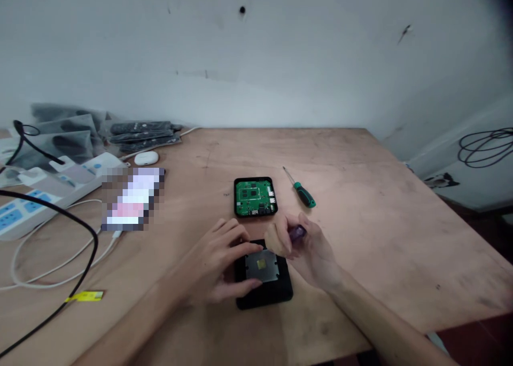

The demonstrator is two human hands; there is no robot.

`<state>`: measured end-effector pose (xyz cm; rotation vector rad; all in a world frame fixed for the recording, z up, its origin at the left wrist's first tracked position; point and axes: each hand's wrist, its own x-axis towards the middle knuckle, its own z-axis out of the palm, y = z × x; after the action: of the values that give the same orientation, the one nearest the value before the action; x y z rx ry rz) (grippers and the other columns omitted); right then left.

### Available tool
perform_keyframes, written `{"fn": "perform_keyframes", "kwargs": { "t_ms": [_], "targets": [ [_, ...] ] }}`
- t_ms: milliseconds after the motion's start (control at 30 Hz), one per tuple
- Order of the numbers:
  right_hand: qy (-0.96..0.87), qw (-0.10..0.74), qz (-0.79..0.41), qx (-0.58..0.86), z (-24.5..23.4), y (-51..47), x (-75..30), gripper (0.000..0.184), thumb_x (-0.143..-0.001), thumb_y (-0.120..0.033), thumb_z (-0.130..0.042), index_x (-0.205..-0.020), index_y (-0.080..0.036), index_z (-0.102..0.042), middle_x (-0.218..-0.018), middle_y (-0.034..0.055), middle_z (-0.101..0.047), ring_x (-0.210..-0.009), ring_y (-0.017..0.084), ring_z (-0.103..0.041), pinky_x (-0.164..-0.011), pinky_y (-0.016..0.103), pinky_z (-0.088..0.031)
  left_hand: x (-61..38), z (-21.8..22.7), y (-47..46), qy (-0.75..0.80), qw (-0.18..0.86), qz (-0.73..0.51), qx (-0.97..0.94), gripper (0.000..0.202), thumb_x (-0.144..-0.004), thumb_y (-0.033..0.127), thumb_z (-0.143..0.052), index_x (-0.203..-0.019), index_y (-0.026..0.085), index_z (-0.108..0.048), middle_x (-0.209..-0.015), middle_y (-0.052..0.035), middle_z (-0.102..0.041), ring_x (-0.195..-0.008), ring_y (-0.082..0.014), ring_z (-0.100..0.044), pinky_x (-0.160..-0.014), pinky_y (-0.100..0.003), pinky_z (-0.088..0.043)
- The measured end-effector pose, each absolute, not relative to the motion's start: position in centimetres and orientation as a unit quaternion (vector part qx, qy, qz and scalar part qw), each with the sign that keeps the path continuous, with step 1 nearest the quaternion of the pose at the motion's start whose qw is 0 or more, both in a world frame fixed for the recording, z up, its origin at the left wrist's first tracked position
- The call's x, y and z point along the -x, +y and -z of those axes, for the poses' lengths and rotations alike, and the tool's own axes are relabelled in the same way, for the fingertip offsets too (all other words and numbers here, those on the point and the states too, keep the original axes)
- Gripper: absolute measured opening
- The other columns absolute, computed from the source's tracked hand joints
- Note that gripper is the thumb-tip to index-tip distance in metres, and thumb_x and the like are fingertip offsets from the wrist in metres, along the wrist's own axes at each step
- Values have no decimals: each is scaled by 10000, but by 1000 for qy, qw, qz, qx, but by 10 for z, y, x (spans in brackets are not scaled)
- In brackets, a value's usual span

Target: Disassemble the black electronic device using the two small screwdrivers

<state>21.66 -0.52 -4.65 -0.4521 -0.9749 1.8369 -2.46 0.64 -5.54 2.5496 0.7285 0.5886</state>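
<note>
A black casing half (282,294) lies on the table near me, with a silver metal plate (250,270) set in it and a small yellowish square (262,264) at the plate's middle. My left hand (218,262) rests over its left side, thumb and index finger spread apart along the plate's near and far edges. Closed around a purple-handled tool (297,233), my right hand (302,248) is above the casing's far right corner; the tool's tip is hidden. Just beyond sits another black casing half with a green circuit board (254,196). A green-and-black screwdriver (304,195) lies to its right.
On the left are a blurred-out phone (134,197) on a white cable, a white earbud case (146,158) and a power strip (80,187). Bagged black remotes (142,133) lie behind. A black cable with a yellow tag (90,296) crosses the near left. A wall (280,77) closes the back.
</note>
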Motion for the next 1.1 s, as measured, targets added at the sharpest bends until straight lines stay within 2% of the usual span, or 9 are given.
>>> {"fn": "perform_keyframes", "kwargs": {
  "t_ms": [67, 133, 367, 467, 567, 733, 900, 1100],
  "targets": [
    [-404, 483, -757, 178, 46, -4, -216, 633, -1148, -625, -427, -681, -215, -546, -609, -28, -361, -593, 169, -304, -615, 357, -239, 24, 57, 6, 261, 197, -225, -918, 406, -1021, 445, -757, -1361, 228, -704, -1143, -98, -692, -1017, -260, -602, -890, -427, -443],
    [-392, 484, -763, 170, 44, -2, -217, 661, -1147, -642, -421, -651, -219, -527, -591, -29, -342, -582, 171, -288, -615, 361, -237, 23, 61, 5, 261, 183, -247, -915, 385, -1031, 391, -744, -1373, 221, -697, -1140, -99, -697, -1014, -257, -603, -887, -421, -442],
    [-296, 499, -800, 154, 34, -2, -219, 614, -1109, -608, -493, -630, -227, -449, -628, -30, -297, -613, 176, -230, -665, 355, -285, 17, 74, 2, 285, 141, -298, -900, 336, -1093, 391, -684, -1389, 232, -680, -1140, -81, -721, -1050, -250, -619, -894, -410, -419],
    [-253, 498, -818, 139, 34, -1, -216, 545, -1057, -531, -571, -635, -228, -408, -646, -30, -277, -642, 182, -219, -671, 346, -295, 15, 73, 2, 287, 143, -312, -894, 290, -1097, 406, -687, -1317, 219, -695, -1121, -75, -730, -1030, -239, -617, -878, -391, -424],
    [-226, 496, -829, 125, 35, 0, -213, 515, -1014, -471, -617, -635, -227, -367, -639, -34, -262, -648, 181, -209, -661, 340, -293, 13, 68, 0, 289, 145, -305, -896, 185, -1109, 353, -672, -1210, 206, -722, -1079, -67, -734, -998, -221, -614, -869, -375, -433],
    [-202, 496, -836, 122, 34, 0, -214, 550, -999, -461, -657, -635, -233, -314, -629, -36, -249, -646, 183, -196, -643, 343, -268, 10, 62, -2, 282, 128, -298, -903, 140, -1116, 305, -661, -1088, 190, -735, -995, -52, -740, -943, -199, -609, -852, -363, -437],
    [-200, 503, -830, 136, 34, 1, -219, 571, -997, -464, -668, -645, -236, -280, -638, -37, -232, -651, 187, -179, -635, 346, -256, 13, 61, -1, 288, 118, -303, -901, 160, -1140, 284, -613, -1156, 211, -754, -1001, -41, -765, -940, -191, -633, -859, -356, -451],
    [-214, 516, -816, 150, 34, 5, -222, 591, -997, -486, -672, -659, -237, -255, -661, -36, -215, -656, 191, -180, -631, 349, -264, 19, 64, 1, 300, 110, -339, -885, 246, -1128, 190, -615, -1356, 219, -704, -1123, -50, -788, -1006, -193, -663, -891, -346, -503]
  ]
}}
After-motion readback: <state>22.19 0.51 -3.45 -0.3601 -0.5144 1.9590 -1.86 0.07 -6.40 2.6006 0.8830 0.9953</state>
